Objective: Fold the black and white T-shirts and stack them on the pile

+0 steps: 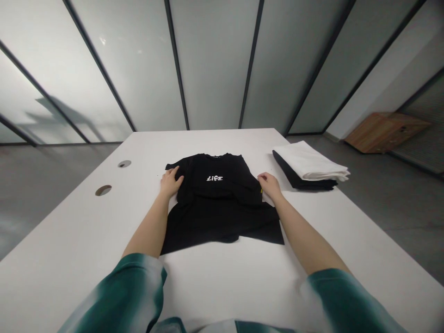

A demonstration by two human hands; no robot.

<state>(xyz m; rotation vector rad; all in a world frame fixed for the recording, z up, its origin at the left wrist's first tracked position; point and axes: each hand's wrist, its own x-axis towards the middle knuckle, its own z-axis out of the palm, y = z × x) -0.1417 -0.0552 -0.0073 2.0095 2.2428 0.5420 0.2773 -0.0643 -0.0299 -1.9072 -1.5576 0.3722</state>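
A black T-shirt (pixel 222 215) with a small white print lies on the white table (pixel 222 277), its neckline toward the far edge and its lower part spread wider toward me. My left hand (pixel 171 181) rests on the shirt's left sleeve area, fingers apart. At the shirt's right edge, beside a small yellow tag, my right hand (pixel 268 185) has its fingers pinched together on the black cloth's edge; the fingertips are small in view.
At the right side of the table lies a stack of folded cloth, white (pixel 308 159) over black (pixel 294 178). Two round holes (pixel 103 190) pierce the tabletop at the left. A wooden cabinet (pixel 385 132) stands beyond, near frosted glass panels.
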